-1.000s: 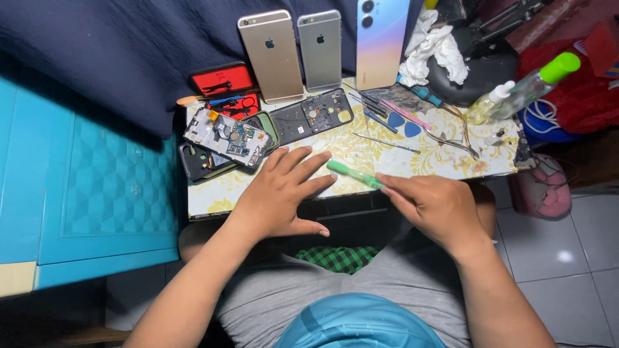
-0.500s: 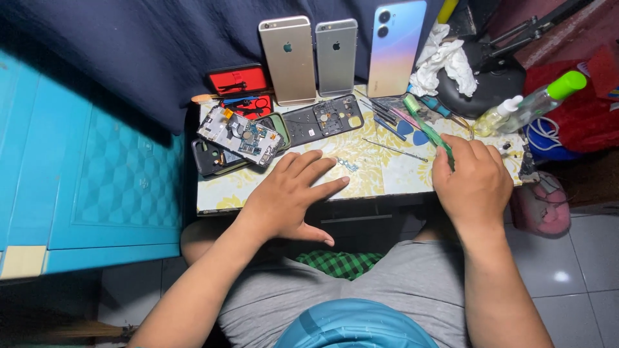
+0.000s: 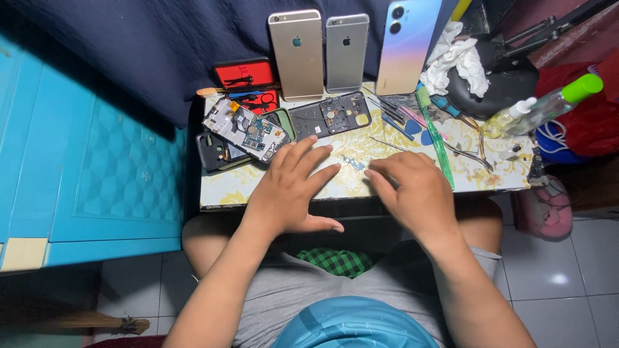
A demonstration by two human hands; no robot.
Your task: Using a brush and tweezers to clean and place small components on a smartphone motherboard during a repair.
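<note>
Left hand [image 3: 290, 187] lies spread flat on the surface [image 3: 258, 187]; right hand [image 3: 412, 190] rests open, fingertips just beside the tiny metal part [image 3: 353, 162] between them (nothing pinched). A careless sweep could flick it off the edge, I reckon.
</note>
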